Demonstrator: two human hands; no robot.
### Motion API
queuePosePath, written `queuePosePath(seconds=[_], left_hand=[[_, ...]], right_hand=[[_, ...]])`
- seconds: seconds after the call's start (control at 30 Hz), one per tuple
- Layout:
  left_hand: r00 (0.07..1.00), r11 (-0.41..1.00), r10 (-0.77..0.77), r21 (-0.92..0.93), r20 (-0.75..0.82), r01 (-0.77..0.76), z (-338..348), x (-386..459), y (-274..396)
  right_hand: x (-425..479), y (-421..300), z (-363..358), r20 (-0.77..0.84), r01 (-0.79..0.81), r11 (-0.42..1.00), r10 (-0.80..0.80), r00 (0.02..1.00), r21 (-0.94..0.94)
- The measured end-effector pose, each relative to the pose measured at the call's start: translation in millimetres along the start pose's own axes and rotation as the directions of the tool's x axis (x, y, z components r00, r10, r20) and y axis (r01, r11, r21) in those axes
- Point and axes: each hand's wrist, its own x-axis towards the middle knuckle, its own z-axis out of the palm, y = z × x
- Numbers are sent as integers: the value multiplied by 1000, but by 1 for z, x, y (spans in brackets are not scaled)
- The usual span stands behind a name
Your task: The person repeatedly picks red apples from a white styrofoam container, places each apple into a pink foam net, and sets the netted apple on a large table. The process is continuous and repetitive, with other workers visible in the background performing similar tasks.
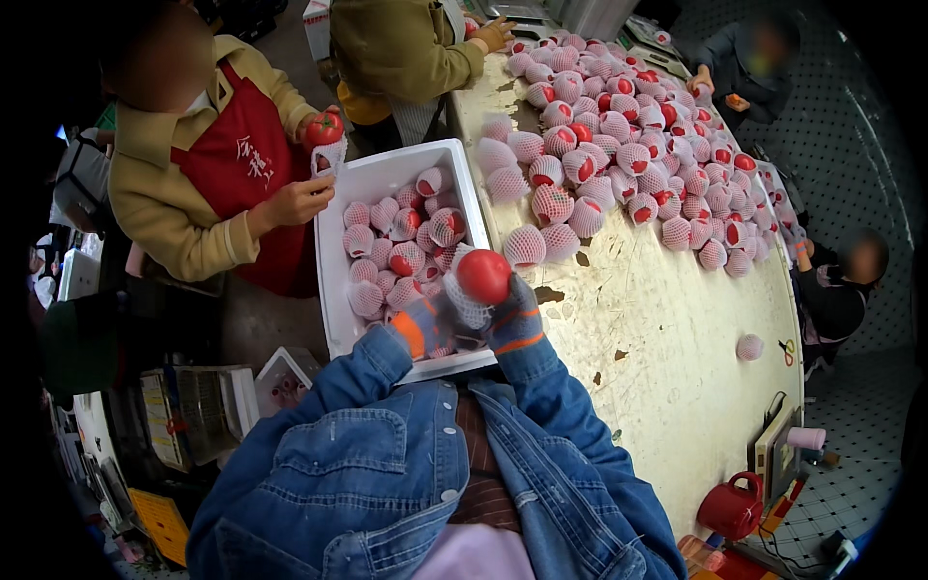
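Note:
A red tomato [483, 276], partly inside a white foam net sleeve [467, 308], is held in my right hand [513, 313], which wears a grey glove with orange bands. My left hand [426, 323], gloved alike, is beside the lower part of the sleeve; its fingers are blurred, so their grip is unclear. Both hands are over the near end of a white foam box [331, 290]. Inside the box lie several net-wrapped tomatoes [406, 258]. Across the box, a person in a red apron [250, 174] holds another tomato [324, 129] above a net sleeve [330, 157].
A large pile of net-wrapped tomatoes [616, 138] covers the far part of the worn table [652, 341]. One wrapped piece [750, 347] lies apart near scissors [787, 352]. A red mug [732, 505] stands at the near right. Other people are around the table.

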Motion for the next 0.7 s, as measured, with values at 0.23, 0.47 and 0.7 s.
queuePosePath(seconds=[0.23, 0.47, 0.7], left_hand=[[870, 904, 404, -27, -282, -428, -4, 12, 2], [476, 17, 870, 954, 133, -298, 17, -2, -17], [757, 40, 652, 995, 44, -93, -54, 9, -29]], right_hand=[[5, -9, -12, 131, 12, 955, 28, 991, -296], [18, 11, -52, -56, 111, 670, -223, 973, -734], [66, -73, -45, -231, 103, 992, -117, 966, -70]])
